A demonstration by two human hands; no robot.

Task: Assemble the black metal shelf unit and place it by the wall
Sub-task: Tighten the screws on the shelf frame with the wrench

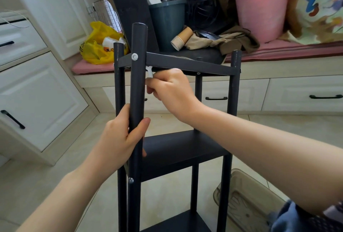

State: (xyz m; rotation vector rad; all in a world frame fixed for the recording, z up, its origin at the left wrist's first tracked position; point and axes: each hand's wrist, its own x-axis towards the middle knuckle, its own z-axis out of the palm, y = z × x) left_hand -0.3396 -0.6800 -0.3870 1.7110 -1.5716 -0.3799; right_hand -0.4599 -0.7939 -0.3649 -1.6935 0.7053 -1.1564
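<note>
Shelf unit [183, 150]: black, upright on the tiled floor [55, 185], just in front of a drawer bench with a pink cushion [278, 49].
Left hand [120, 139]: fingers and thumb wrapped round the near front post [138, 75], above the middle shelf.
Right hand [170, 90]: fingers curled, pinching a small white tool [150, 73] under the top shelf, just behind that post.
Screw [135, 56]: silver head showing on the post at top-shelf level.
Bench contents: yellow bag [98, 46], paper cups [181, 39], pink bucket [263, 9].
Floor, right of the unit: clear plastic tray [246, 200].
</note>
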